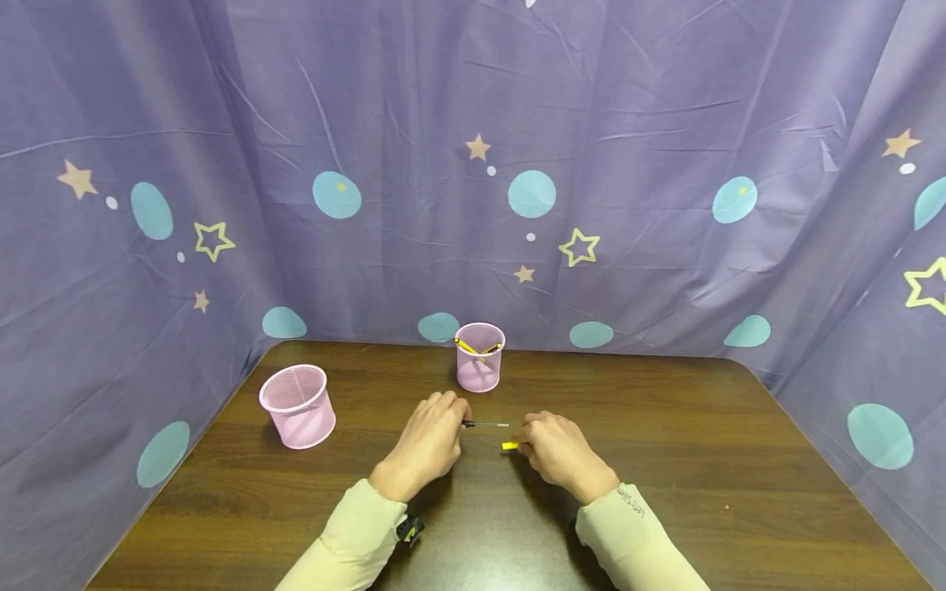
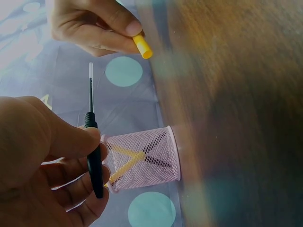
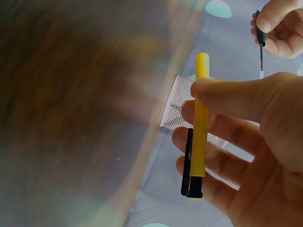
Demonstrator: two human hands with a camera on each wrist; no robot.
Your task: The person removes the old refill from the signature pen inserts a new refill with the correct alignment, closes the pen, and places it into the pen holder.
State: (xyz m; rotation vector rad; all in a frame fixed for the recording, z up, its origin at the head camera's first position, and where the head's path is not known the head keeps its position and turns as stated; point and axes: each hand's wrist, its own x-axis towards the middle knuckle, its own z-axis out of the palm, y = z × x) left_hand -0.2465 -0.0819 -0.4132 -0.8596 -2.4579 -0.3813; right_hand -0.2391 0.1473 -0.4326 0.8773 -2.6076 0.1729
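My left hand (image 1: 427,435) pinches the black grip section (image 2: 95,168) of a pen between thumb and fingers. A thin refill (image 2: 91,97) with a clear end sticks out of it, pointing toward my other hand. In my right hand (image 1: 556,450) is the yellow pen barrel (image 3: 200,137), held between thumb and fingertips. Its black clip (image 3: 187,163) shows in the right wrist view, and its open end faces left in the head view. The two pen parts are apart, just above the table.
Behind my hands stands a pink mesh pen cup (image 1: 478,376) holding yellow-and-black pens (image 1: 467,347). Another pink mesh cup (image 1: 305,423) is on the left of the brown wooden table (image 1: 665,410). A purple curtain (image 1: 414,123) with stars and dots surrounds the table's far side and flanks.
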